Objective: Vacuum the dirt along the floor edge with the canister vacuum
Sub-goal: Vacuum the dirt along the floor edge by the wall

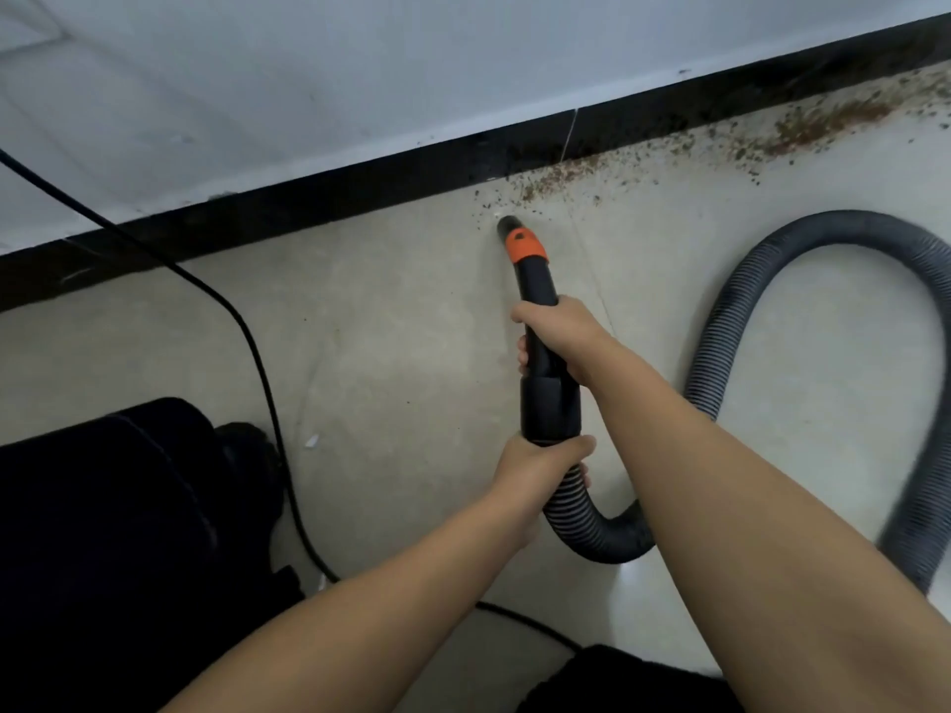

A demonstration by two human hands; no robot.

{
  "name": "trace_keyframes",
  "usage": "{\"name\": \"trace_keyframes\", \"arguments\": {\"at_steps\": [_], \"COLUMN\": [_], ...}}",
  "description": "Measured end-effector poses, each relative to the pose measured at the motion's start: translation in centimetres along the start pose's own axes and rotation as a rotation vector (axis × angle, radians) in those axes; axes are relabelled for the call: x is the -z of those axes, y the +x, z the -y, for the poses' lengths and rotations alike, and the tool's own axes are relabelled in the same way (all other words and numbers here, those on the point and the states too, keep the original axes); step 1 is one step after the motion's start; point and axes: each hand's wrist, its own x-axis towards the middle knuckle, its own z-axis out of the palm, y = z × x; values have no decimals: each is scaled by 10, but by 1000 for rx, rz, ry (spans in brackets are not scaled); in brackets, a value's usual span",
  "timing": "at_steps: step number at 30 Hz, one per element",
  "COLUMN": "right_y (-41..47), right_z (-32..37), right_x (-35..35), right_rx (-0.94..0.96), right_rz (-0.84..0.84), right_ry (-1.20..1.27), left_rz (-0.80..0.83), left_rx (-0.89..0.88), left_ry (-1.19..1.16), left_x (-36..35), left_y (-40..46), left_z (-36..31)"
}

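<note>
Nozzle (508, 224) tip sits near baseboard (360, 193), beside dirt (566, 175).

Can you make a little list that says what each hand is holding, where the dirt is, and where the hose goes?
right hand: grips the black wand
left hand: grips the ribbed hose just below the wand's cuff
nozzle tip: at the near end of the dirt
dirt: brown crumbs along the black baseboard, running right
hose: loops across the floor on the right
</note>
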Motion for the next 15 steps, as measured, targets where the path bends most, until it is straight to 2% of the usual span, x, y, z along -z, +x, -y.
{"name": "trace_keyframes", "arguments": {"at_steps": [9, 12, 15], "right_y": [19, 29, 35], "right_z": [19, 33, 42], "right_x": [57, 67, 59], "right_rx": [-11, -12, -8], "right_rz": [-206, -205, -132], "right_ry": [143, 131, 58], "left_rz": [148, 144, 114], "left_rx": [2, -20, -19], "left_ry": [99, 82, 18], "left_x": [-30, -42, -45], "left_y": [26, 34, 35], "left_z": [-33, -47, -50]}}
